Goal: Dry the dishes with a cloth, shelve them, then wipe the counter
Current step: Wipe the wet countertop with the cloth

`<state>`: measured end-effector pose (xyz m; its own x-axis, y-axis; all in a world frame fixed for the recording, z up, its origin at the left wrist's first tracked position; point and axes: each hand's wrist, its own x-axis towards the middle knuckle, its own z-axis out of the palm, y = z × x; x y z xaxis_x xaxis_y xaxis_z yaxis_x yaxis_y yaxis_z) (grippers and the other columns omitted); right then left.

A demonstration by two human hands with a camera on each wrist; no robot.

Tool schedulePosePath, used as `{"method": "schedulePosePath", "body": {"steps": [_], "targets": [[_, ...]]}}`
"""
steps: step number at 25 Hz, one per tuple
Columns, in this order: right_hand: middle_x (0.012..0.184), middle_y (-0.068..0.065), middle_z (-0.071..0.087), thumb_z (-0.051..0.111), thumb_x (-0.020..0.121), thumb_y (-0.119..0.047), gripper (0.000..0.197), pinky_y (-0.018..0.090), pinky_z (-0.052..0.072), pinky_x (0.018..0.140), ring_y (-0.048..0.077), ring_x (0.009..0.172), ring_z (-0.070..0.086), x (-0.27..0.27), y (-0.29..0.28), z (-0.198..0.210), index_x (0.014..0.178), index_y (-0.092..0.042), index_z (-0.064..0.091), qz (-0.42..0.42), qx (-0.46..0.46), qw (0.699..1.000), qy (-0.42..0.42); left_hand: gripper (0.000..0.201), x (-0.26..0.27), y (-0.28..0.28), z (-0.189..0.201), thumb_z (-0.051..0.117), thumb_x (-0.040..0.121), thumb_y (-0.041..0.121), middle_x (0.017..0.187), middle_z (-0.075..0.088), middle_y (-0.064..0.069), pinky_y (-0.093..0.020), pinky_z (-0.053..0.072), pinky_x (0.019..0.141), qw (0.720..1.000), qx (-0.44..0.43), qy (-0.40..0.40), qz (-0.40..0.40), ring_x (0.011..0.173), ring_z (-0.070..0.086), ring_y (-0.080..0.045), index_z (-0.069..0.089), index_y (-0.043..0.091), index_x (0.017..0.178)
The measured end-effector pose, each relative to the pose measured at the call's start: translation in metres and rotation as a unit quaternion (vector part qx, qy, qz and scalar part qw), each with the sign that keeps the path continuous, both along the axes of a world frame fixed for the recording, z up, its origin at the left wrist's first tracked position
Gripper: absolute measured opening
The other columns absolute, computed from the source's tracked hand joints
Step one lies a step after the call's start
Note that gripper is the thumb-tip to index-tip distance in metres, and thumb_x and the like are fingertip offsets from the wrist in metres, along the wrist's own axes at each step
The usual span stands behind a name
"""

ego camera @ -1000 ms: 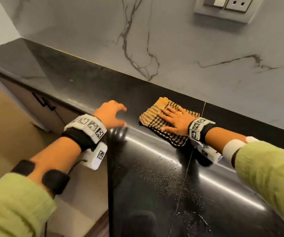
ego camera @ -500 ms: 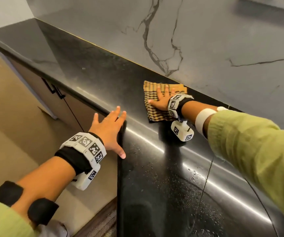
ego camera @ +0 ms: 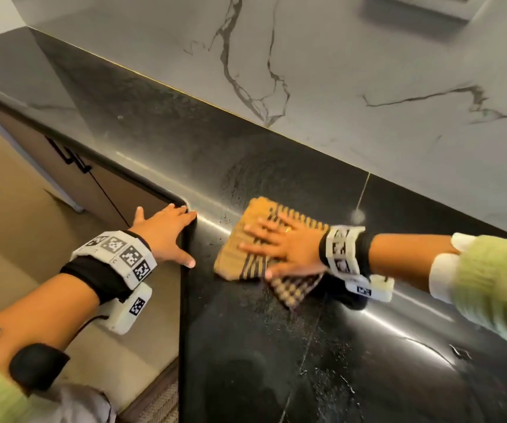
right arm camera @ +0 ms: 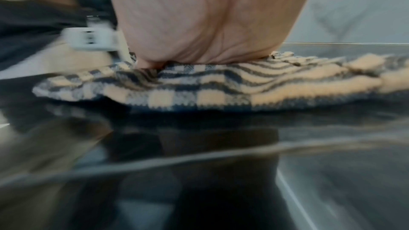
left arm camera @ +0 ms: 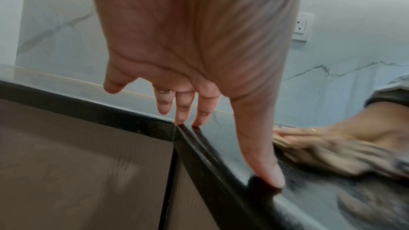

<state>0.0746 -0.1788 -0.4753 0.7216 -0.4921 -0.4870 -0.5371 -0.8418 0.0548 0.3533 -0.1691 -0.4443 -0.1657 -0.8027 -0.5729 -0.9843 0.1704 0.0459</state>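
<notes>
Checked cloth (ego camera: 264, 257) under flat right hand (ego camera: 288, 248), counter (ego camera: 246, 346) seemingly wet.

The counter (ego camera: 276, 346) was polished black stone, glossy and mirror-like, with fine wet speckles at lower centre of the head view. The cloth (ego camera: 243, 248) was a woven, ribbed checked fabric, matt and soft. The wall (ego camera: 368, 71) at upper right looked like smooth veined marble. The cabinet fronts (left arm camera: 77, 163) at lower left looked like matt wood-grain.
</notes>
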Motion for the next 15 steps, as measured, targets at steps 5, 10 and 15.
{"method": "schedulePosePath", "body": {"steps": [5,10,15], "targets": [[0.158,0.000,-0.013,0.017,0.085,-0.075,0.082,0.052,-0.006,0.116,0.028,0.145,-0.010,-0.083,-0.113,-0.006,0.149,-0.032,-0.009,-0.410,-0.011,0.911,-0.031,0.137,-0.010,0.007,-0.003,0.076,0.056,0.065,0.157,-0.017,0.000,-0.063,-0.001,0.110,0.999,0.035,-0.032,-0.007,0.145,-0.011,-0.018,-0.015,0.020,0.148],[0.157,0.014,-0.015,0.028,0.085,-0.074,0.087,0.054,-0.006,0.113,0.037,0.144,-0.009,-0.045,-0.082,-0.002,0.150,-0.028,-0.008,-0.458,0.004,0.888,-0.036,0.138,-0.008,0.011,-0.004,0.079,0.053,0.062,0.158,-0.013,0.003,-0.065,0.002,0.110,1.000,0.014,-0.006,0.009,0.146,-0.006,-0.020,-0.011,0.023,0.149],[0.158,0.011,-0.009,0.029,0.083,-0.076,0.089,0.058,-0.012,0.111,0.034,0.144,-0.011,0.055,0.123,0.006,0.150,-0.028,-0.006,-0.031,0.017,0.999,-0.011,0.117,-0.011,0.028,0.000,0.074,0.061,0.062,0.159,-0.002,0.004,-0.066,0.005,0.110,0.999,-0.023,-0.014,0.030,0.146,-0.002,-0.024,0.005,0.032,0.150]]}}
